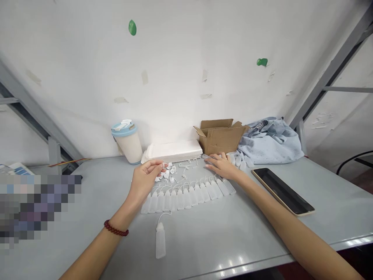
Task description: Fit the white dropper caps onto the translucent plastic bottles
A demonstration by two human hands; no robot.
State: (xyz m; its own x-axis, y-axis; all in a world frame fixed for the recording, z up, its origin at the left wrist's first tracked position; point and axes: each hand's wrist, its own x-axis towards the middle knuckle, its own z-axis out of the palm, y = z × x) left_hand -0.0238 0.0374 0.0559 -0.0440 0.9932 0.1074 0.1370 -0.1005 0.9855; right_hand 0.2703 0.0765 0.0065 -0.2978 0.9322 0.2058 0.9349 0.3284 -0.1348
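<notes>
My left hand (147, 177) is closed in a pinch on a small white cap, over a pile of loose white caps (166, 174). My right hand (222, 165) is stretched out with fingers apart, its fingertips beside a translucent piece in front of the cardboard box. Between my hands runs a slanting row of small translucent squeeze bottles (177, 198), each with a thin strap at its neck. One more such bottle (160, 242) lies apart, nearer to me. Several loose bottles (240, 160) lie just right of my right hand. Small white strap pieces (184, 166) are scattered behind the row.
Along the wall stand a lidded cup (128, 144), a stack of white flat packs (177, 149), an open cardboard box (223, 140) and a bundled blue cloth (272, 142). A phone (282, 190) lies by my right forearm on the grey table (131, 256). Metal frame legs flank both sides.
</notes>
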